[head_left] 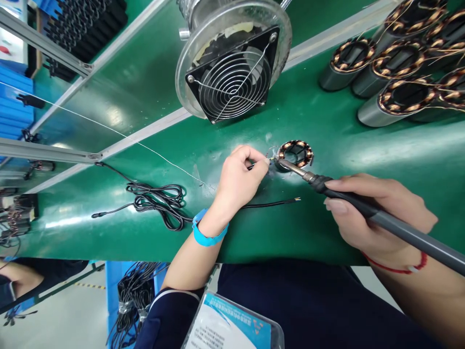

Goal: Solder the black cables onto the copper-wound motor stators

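Head view: left hand (pixel 238 182) fingers pinched on seemingly a wire at the stator (pixel 295 154), tip hidden; right hand (pixel 378 213) clamped around soldering iron (pixel 363 208).

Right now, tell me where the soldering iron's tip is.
In the head view, the soldering iron held by the right hand has its tip at the small coil, beside the left hand's fingertips.

One small copper-wound stator (pixel 295 154) at centre; about six more stators (pixel 401 99) clustered at two o'clock. One caged fan (pixel 234 80) at twelve. One soldering iron (pixel 363 206). One coiled black cable (pixel 156 203) at nine. Two hands: left (pixel 238 182), right (pixel 374 213).
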Motion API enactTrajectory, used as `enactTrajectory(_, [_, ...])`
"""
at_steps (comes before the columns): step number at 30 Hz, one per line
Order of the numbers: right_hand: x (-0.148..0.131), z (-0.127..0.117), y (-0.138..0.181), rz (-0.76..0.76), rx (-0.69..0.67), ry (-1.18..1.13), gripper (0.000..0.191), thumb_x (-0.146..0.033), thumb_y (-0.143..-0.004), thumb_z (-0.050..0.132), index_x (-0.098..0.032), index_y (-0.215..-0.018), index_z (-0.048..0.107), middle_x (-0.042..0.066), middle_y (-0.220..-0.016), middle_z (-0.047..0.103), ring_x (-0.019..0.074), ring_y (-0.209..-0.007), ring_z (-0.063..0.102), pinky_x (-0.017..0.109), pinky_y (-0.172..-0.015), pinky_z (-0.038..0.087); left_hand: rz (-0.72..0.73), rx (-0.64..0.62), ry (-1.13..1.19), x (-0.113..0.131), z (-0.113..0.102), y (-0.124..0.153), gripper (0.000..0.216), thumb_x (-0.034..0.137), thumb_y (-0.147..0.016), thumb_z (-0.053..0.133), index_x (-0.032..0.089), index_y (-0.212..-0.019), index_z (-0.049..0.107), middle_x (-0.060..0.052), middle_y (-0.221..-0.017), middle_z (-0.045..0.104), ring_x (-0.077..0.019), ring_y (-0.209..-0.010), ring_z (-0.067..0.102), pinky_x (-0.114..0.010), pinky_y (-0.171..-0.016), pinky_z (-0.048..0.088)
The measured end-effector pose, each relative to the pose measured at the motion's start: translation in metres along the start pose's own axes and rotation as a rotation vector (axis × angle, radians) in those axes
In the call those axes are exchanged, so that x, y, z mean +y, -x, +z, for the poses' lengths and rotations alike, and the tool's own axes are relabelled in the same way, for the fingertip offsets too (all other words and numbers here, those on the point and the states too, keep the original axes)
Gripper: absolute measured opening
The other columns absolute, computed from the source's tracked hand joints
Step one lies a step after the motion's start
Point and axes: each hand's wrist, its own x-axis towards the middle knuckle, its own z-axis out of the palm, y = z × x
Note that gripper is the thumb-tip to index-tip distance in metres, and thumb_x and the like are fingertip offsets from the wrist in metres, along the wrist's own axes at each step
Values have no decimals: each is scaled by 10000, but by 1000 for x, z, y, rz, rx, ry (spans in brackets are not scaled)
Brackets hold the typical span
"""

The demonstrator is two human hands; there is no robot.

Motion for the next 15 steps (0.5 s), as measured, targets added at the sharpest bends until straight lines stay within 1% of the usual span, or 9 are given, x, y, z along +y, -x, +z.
enactTrajectory(2, [1, 0, 0, -13, 20, -10, 222, -147, -861, 686, -230, -1067, 692, 29, -787, 707, 155, -612, 675, 249, -481, 522, -10, 1, -2, 1, 0, 0, 202, 46, -774, 631, 172, -625, 579, 26, -695, 565, -82, -630, 447, -238, -622, 369])
enactTrajectory(8, [1, 0, 2, 19, 4, -35, 281, -153, -869, 678, -241, -1135, 693, 28, -803, 713, 152, -590, 655, 264, -478, 508, -16, 0, -5, 2, 0, 0, 212, 39, -773, 633, 173, -619, 575, 24, -691, 567, -86, -636, 449, -239, -618, 365])
enactTrajectory(12, [1, 1, 1, -9, -2, -45, 264, -135, -863, 678, -230, -1109, 697, 35, -791, 713, 148, -574, 645, 259, -440, 462, -13, 3, -4, 2, 0, 0, 216, 29, -774, 633, 172, -621, 580, 26, -689, 560, -85, -633, 438, -247, -632, 365])
enactTrajectory(15, [0, 0, -1, -16, -2, -41, 258, -139, -870, 673, -221, -1114, 690, 38, -775, 709, 155, -582, 646, 266, -446, 454, -5, 0, -1, 1, 0, 0, 209, 38, -778, 638, 173, -628, 583, 27, -695, 558, -85, -629, 438, -253, -635, 367])
